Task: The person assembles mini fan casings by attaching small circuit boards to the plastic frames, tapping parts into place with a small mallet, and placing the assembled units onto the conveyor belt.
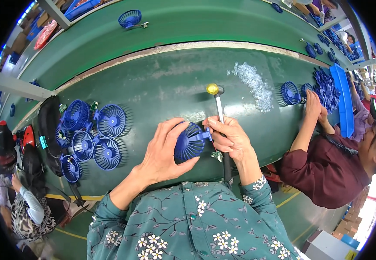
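Note:
My left hand (164, 149) curls round the edge of a blue fan housing (189, 142), thumb below and fingers above. My right hand (233, 138) pinches the short neck at the right side of that housing. A small green circuit board (217, 156) hangs just below my right fingers. A hammer (219, 106) with a yellow-tipped head has its shaft pass behind my right hand, and its black grip comes out below. Whether that hand also holds the hammer I cannot tell.
Several blue fan housings (108, 121) stand on the green table to the left, beside a black bag (50, 130). A heap of clear small parts (255, 84) lies beyond my right hand. At right, a co-worker (326, 169) handles housings near a blue bin (343, 102). A conveyor (175, 26) runs behind.

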